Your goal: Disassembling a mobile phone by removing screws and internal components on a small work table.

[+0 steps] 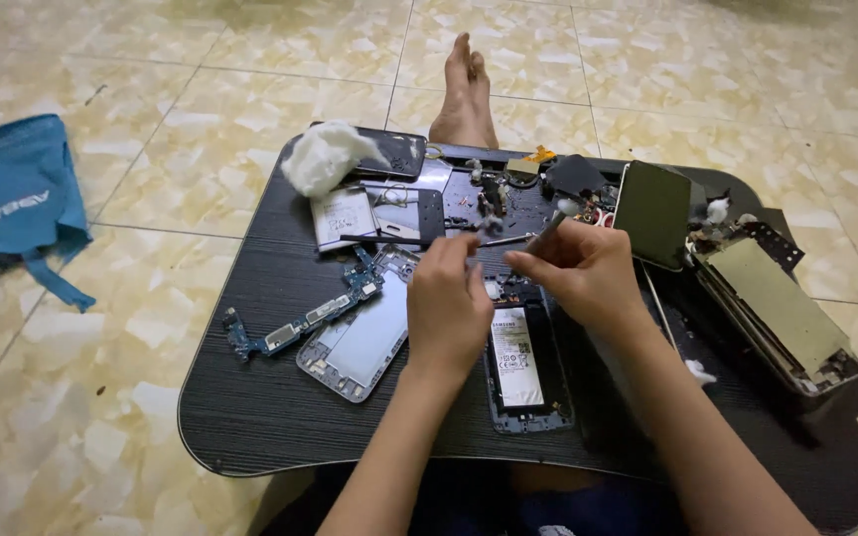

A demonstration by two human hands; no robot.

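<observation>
An opened phone (523, 372) with its white-labelled battery showing lies on the black lap table (280, 407), right under both hands. My left hand (446, 308) hovers over the phone's upper left, fingers pinched near the tip of a thin tool. My right hand (583, 270) grips a slim metal tool (546, 231), held like a pen and angled up to the right. A silver phone frame (359, 342) and a blue circuit board (300, 318) lie just left of my left hand.
A wad of white cotton (322, 154), a loose battery (343, 216), a dark phone (396, 151) and small parts crowd the table's far side. A phone back (653, 210) and a stack of opened phones (779, 303) stand on the right. A blue bag (12, 203) lies on the tiled floor; a bare foot (466, 94) rests beyond the table.
</observation>
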